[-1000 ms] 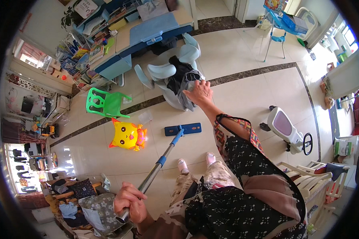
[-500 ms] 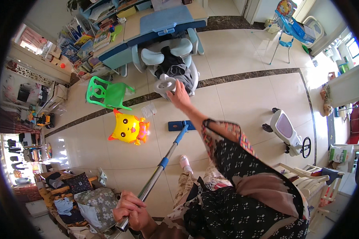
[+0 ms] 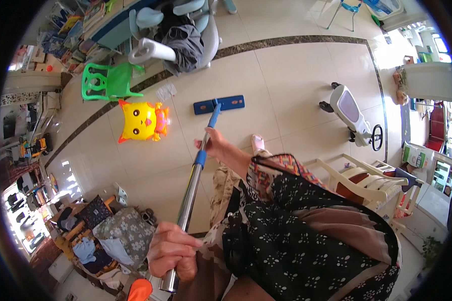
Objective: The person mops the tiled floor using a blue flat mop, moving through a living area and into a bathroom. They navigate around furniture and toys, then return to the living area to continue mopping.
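A mop with a silver pole and blue joints stands slanted across the middle, its flat blue head (image 3: 231,103) resting on the tiles. My left hand (image 3: 175,251) is wrapped round the pole near its upper end. Farther down, my right hand (image 3: 215,145) is at the pole just above a blue collar (image 3: 200,158), its fingers curling behind it. A yellow inflatable cat toy (image 3: 141,121) lies on the floor left of the mop head. Beyond it stands a small green chair (image 3: 107,82).
A desk chair with dark clothes (image 3: 182,47) on it and a white rounded part (image 3: 153,50) stands at the far side. A white ride-on toy (image 3: 354,113) is at the right, near a pale wooden chair (image 3: 364,183). Clear plastic (image 3: 166,91) lies behind the cat toy.
My right hand has left the white part of the desk chair and come down to the mop pole. The left hand keeps its hold. The view has shifted, and the mop head sits at a different angle.
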Tool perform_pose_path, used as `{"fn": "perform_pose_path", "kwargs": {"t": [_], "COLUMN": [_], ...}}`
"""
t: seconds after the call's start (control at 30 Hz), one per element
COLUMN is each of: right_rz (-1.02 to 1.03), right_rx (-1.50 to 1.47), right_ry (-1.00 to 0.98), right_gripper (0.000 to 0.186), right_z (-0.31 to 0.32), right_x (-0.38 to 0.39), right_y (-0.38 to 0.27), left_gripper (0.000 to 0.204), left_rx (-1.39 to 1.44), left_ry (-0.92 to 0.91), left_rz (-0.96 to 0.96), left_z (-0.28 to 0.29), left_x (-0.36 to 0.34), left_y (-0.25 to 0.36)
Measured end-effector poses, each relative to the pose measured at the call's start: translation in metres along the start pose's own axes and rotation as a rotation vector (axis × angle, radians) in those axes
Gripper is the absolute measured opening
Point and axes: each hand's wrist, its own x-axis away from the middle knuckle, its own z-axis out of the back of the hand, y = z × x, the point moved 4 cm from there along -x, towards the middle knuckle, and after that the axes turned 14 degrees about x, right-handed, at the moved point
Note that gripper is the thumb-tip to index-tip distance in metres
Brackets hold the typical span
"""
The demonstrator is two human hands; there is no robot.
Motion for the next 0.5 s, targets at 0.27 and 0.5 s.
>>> {"fn": "perform_pose_path", "kwargs": {"t": [0.27,0.5], "right_rz": [0.055,0.041], "right_rx": [0.34,0.793], "right_ry": [0.149,0.105], "right_gripper": [0.004,0.004], "right_z": [-0.036,-0.079], "right_x": [0.029,0.015], "right_y": [0.085,0.197], "left_gripper": [0.023,0.017], "left_rx": [0.281,-0.012], "left_ry": [-0.44,-0.14], "left_rz": [0.141,0.203], "left_z": [0.079,0.198], "left_x": [0.024,0.119], "left_y": [0.07,0.164]}}
